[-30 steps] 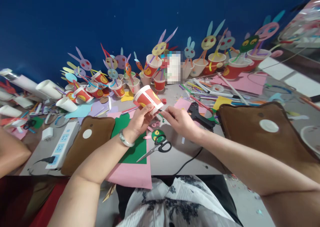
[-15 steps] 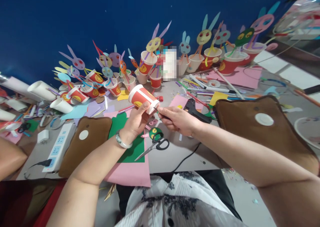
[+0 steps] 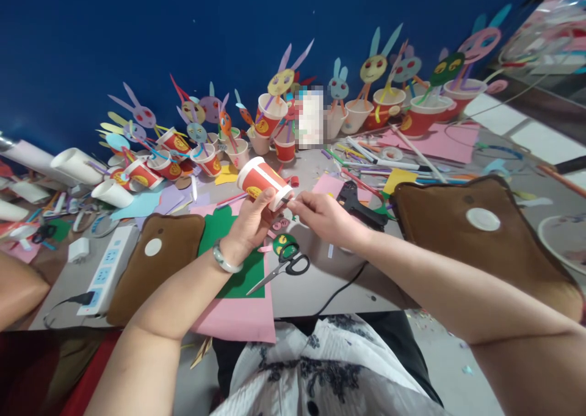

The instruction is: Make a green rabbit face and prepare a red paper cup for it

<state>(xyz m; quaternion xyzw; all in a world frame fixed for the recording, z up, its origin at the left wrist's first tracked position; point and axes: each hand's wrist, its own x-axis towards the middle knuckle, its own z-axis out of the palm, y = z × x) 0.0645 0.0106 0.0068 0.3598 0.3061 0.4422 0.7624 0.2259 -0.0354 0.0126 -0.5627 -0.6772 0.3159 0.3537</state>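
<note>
My left hand [image 3: 251,220] is wrapped round a red and white paper cup [image 3: 266,181], which lies tilted in the air above the table. My right hand [image 3: 323,217] pinches a thin dark tool [image 3: 285,200] whose tip meets the cup's near right end; its kind is too small to make out. Below the hands lie black-handled scissors [image 3: 281,267], spread apart. They rest partly on a green paper sheet [image 3: 217,226], which overlaps a pink sheet [image 3: 242,319]. Near the scissors' handles is a green paper face [image 3: 280,245] with yellow eyes.
A black glue gun [image 3: 359,205] lies right of my hands. Brown cushion-like pads [image 3: 453,233] flank the work area, with a power strip [image 3: 107,269] at left. Cups with paper rabbits [image 3: 421,113] line the blue wall. Another person's arm [image 3: 21,288] shows at far left.
The cup has shifted very slightly right. My right hand has turned, its knuckles rolling upward, with the dark tool still at the cup's end.
</note>
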